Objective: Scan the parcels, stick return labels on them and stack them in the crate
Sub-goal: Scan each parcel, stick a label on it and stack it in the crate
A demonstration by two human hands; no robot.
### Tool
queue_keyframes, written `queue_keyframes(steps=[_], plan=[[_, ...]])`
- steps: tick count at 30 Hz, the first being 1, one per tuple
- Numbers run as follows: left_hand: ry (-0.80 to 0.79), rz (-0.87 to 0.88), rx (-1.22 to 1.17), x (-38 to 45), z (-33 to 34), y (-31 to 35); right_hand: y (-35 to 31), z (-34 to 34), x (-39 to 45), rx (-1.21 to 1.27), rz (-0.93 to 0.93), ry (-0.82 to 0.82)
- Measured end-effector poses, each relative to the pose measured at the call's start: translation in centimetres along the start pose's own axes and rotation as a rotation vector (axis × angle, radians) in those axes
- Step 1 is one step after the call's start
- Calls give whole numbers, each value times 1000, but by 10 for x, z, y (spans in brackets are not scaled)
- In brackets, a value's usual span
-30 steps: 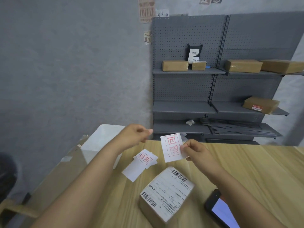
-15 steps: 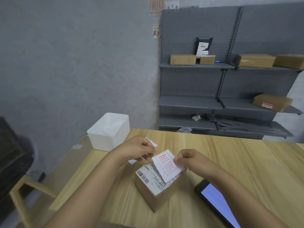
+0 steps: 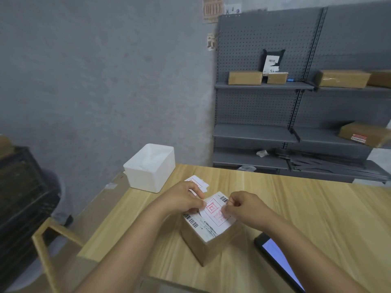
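our pale wooden table (image 3: 317, 208) faces grey metal shelving (image 3: 296, 134); a white plastic tub (image 3: 151, 168) sits near its corner. our left hand (image 3: 182, 200) and right hand (image 3: 243, 206) pinch a red-printed white label (image 3: 214, 212) on the brown cardboard parcel (image 3: 209, 240).

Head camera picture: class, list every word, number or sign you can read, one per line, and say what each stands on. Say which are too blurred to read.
"COFFEE": brown poster on the wall, other lines blurred.
"回": red stamp on the return label atop the parcel; its second character is hidden by fingers.
Shipping label: barcodes, print too small.
Black bag's label: unreadable.
Red sticker on shelf box: blurred.
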State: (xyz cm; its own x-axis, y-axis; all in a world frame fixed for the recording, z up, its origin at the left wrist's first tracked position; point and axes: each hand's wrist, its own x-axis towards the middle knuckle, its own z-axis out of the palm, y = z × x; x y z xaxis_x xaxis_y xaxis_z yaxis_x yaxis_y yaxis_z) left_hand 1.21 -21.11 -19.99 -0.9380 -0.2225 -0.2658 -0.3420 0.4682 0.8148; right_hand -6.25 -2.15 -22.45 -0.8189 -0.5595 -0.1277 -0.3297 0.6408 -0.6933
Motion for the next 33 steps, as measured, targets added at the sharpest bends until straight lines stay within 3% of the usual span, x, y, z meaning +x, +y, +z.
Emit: queue_keyframes(steps=[9, 13, 17, 24, 28, 33], plan=[[176, 119, 331, 0, 14, -1, -2, 11, -7, -424, -154, 270], [117, 197, 411, -1, 27, 9, -4, 15, -7, -455, -200, 344], [136, 210, 478, 0, 36, 8, -1, 21, -8, -393, -259, 334], [255, 166, 554, -3, 36, -4, 17, 9, -17, -281, -122, 346], [240, 152, 558, -9, 47, -8, 19, 16, -25, -147, -108, 233], [308, 7, 484, -17, 35, -25, 32, 14, -32, 63, 44, 242]])
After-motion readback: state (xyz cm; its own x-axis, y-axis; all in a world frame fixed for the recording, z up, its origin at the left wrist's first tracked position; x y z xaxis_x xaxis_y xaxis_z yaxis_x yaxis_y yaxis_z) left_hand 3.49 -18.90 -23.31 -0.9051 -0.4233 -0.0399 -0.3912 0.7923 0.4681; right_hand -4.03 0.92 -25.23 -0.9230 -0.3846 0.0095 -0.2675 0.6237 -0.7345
